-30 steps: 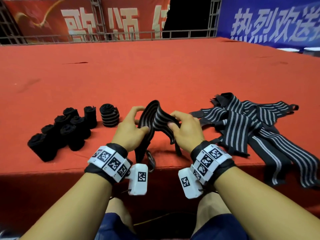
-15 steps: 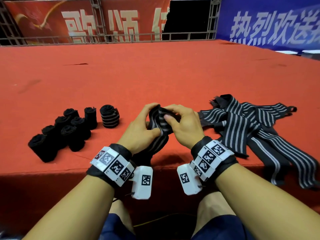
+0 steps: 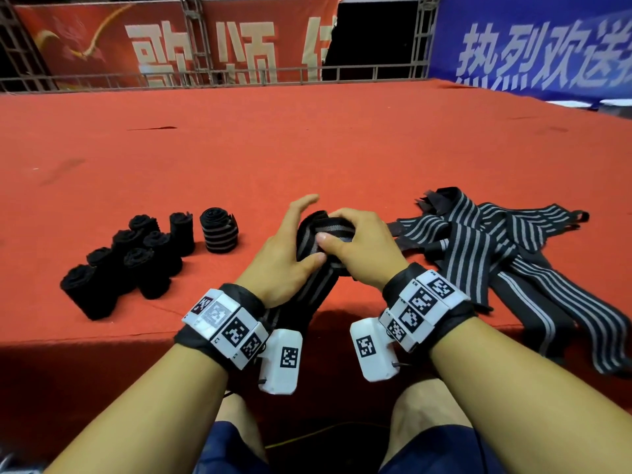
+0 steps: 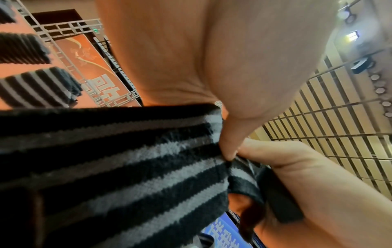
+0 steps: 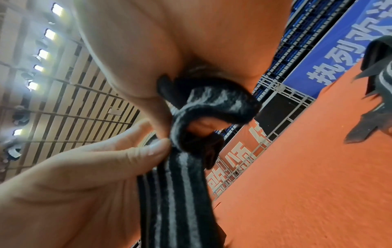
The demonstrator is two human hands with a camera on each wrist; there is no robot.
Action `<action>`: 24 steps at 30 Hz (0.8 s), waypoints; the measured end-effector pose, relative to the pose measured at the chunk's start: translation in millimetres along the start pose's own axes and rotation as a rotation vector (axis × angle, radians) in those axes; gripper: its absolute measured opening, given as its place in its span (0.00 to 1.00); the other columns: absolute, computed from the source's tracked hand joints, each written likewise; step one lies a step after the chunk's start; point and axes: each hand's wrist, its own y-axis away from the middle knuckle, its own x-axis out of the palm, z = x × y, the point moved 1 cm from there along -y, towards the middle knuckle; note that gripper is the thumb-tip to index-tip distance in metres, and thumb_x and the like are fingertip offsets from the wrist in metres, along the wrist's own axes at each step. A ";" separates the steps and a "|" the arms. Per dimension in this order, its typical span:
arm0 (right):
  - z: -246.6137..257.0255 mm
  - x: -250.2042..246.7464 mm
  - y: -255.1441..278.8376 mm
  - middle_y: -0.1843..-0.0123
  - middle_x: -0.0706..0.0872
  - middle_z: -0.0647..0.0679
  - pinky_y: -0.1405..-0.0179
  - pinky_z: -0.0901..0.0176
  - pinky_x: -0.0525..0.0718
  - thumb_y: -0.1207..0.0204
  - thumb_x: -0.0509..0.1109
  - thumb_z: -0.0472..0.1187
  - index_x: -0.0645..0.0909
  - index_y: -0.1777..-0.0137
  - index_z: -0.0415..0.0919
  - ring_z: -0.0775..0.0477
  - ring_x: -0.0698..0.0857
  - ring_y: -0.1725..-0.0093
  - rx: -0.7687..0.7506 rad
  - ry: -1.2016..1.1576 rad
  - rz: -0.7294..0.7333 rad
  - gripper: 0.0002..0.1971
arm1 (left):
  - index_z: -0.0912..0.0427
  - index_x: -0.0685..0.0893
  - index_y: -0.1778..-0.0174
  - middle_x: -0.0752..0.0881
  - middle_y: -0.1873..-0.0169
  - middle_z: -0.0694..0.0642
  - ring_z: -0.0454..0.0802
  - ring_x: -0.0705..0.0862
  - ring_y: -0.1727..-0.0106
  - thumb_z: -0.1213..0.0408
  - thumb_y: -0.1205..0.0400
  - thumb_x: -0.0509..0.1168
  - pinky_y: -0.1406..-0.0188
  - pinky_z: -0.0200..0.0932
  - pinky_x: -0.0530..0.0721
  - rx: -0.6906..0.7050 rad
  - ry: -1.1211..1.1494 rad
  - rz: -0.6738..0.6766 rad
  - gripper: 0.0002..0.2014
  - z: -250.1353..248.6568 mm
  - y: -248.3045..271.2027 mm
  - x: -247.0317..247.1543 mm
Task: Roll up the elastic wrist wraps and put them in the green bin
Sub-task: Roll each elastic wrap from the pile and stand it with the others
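Observation:
A black wrist wrap with grey stripes (image 3: 316, 289) is held above the red table's front edge. Its top end is curled into a small roll (image 5: 203, 104). My right hand (image 3: 337, 230) grips that roll, fingers curled over it and thumb on its front. Just below the roll, my left hand (image 3: 301, 241) pinches the strap between thumb (image 4: 230, 147) and fingers, its index finger stretched out behind. The loose tail hangs down past the table edge between my wrists. No green bin is in view.
Several rolled black wraps (image 3: 136, 261) stand in a cluster at the left, with one striped roll (image 3: 219, 236) beside them. A pile of unrolled striped wraps (image 3: 496, 258) lies at the right, partly over the edge. The red table (image 3: 307, 148) stretches back to a railing and banners.
The wrap was arched open between my hands a second ago. Its end is now curled into a tight small roll, and both hands have closed in together on it.

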 end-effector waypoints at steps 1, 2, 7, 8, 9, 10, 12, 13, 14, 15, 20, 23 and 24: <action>-1.1 -1.0 -2.6 0.55 0.92 0.51 0.46 0.46 0.88 0.24 0.76 0.40 0.87 0.47 0.45 0.49 0.90 0.52 0.008 0.000 -0.048 0.07 | 0.38 0.58 0.18 0.88 0.42 0.48 0.48 0.89 0.42 0.69 0.21 0.72 0.35 0.49 0.84 -0.044 0.030 -0.014 0.41 0.8 0.0 0.4; -2.3 -2.5 -5.1 0.56 0.92 0.51 0.48 0.45 0.88 0.24 0.76 0.40 0.87 0.49 0.45 0.47 0.90 0.53 0.022 -0.005 -0.113 0.05 | 0.39 0.58 0.19 0.90 0.45 0.51 0.50 0.91 0.46 0.69 0.22 0.75 0.38 0.53 0.87 -0.086 0.064 -0.023 0.42 2.8 -0.3 0.8; -7.9 -21.4 -13.9 0.56 0.87 0.53 0.50 0.53 0.83 0.19 0.73 0.43 0.83 0.48 0.46 0.46 0.86 0.53 0.143 -0.107 -0.514 0.04 | 0.46 0.82 0.40 0.91 0.48 0.45 0.46 0.89 0.45 0.58 0.25 0.79 0.38 0.57 0.86 -0.229 -0.145 0.041 0.20 28.8 -2.8 0.1; -9.2 -25.0 -13.7 0.57 0.85 0.55 0.52 0.57 0.80 0.19 0.73 0.44 0.83 0.48 0.46 0.48 0.84 0.54 0.164 -0.112 -0.565 0.04 | 0.47 0.84 0.42 0.91 0.49 0.44 0.46 0.90 0.46 0.56 0.24 0.78 0.37 0.56 0.86 -0.272 -0.136 0.033 0.16 35.7 -1.9 1.2; -11.4 -27.5 -13.2 0.58 0.83 0.57 0.53 0.59 0.76 0.18 0.73 0.44 0.83 0.47 0.45 0.49 0.82 0.54 0.178 -0.110 -0.607 0.05 | 0.47 0.86 0.43 0.92 0.50 0.44 0.45 0.90 0.47 0.54 0.22 0.77 0.38 0.56 0.86 -0.312 -0.113 0.023 0.13 40.0 -0.8 2.7; -14.5 -28.9 -12.3 0.57 0.82 0.58 0.53 0.61 0.74 0.18 0.73 0.44 0.83 0.45 0.43 0.50 0.81 0.53 0.186 -0.106 -0.640 0.06 | 0.47 0.88 0.44 0.93 0.52 0.44 0.46 0.91 0.48 0.53 0.21 0.76 0.38 0.56 0.87 -0.345 -0.089 0.021 0.11 43.6 -0.1 5.1; -19.7 -28.0 -9.1 0.52 0.82 0.55 0.52 0.65 0.70 0.18 0.72 0.44 0.83 0.40 0.40 0.52 0.79 0.52 0.196 -0.100 -0.686 0.10 | 0.48 0.90 0.45 0.94 0.54 0.45 0.46 0.91 0.49 0.52 0.19 0.74 0.39 0.56 0.87 -0.385 -0.073 0.031 0.09 46.5 1.4 9.0; -22.0 -26.9 -7.5 0.50 0.82 0.54 0.54 0.67 0.68 0.17 0.72 0.44 0.83 0.39 0.39 0.52 0.78 0.52 0.201 -0.099 -0.704 0.11 | 0.49 0.90 0.45 0.94 0.54 0.46 0.48 0.91 0.49 0.53 0.18 0.74 0.38 0.57 0.87 -0.401 -0.070 0.028 0.08 46.9 2.0 10.1; -23.9 -26.4 -6.1 0.50 0.81 0.54 0.54 0.69 0.67 0.17 0.71 0.44 0.82 0.38 0.39 0.52 0.77 0.52 0.206 -0.101 -0.723 0.12 | 0.51 0.91 0.45 0.94 0.54 0.48 0.50 0.92 0.48 0.56 0.17 0.73 0.38 0.58 0.87 -0.412 -0.050 0.014 0.07 46.7 2.5 11.1; -25.2 -26.8 -5.0 0.50 0.80 0.55 0.54 0.70 0.66 0.16 0.71 0.44 0.82 0.37 0.38 0.52 0.76 0.52 0.207 -0.104 -0.739 0.12 | 0.53 0.91 0.46 0.94 0.54 0.52 0.54 0.92 0.48 0.58 0.16 0.72 0.40 0.60 0.87 -0.429 -0.014 -0.006 0.06 46.6 2.9 11.9; -26.5 -26.7 -5.3 0.48 0.76 0.55 0.50 0.70 0.66 0.15 0.69 0.45 0.79 0.35 0.38 0.53 0.74 0.47 0.220 -0.146 -0.773 0.14 | 0.56 0.83 0.47 0.87 0.55 0.58 0.56 0.89 0.64 0.57 0.09 0.61 0.73 0.48 0.90 -0.666 0.349 -0.100 0.09 35.0 4.8 16.6; -25.3 -21.9 -7.4 0.47 0.77 0.55 0.50 0.71 0.65 0.15 0.69 0.45 0.79 0.35 0.37 0.53 0.75 0.47 0.213 -0.186 -0.782 0.15 | 0.56 0.76 0.46 0.88 0.57 0.66 0.59 0.91 0.67 0.56 0.07 0.55 0.76 0.44 0.88 -0.756 0.546 -0.099 0.09 30.4 4.0 21.6; -24.8 -19.7 -7.8 0.48 0.77 0.56 0.50 0.71 0.66 0.15 0.69 0.45 0.79 0.35 0.37 0.53 0.75 0.48 0.210 -0.201 -0.779 0.14 | 0.56 0.74 0.47 0.89 0.57 0.68 0.59 0.91 0.67 0.57 0.06 0.54 0.76 0.44 0.89 -0.762 0.592 -0.096 0.09 29.4 3.4 24.4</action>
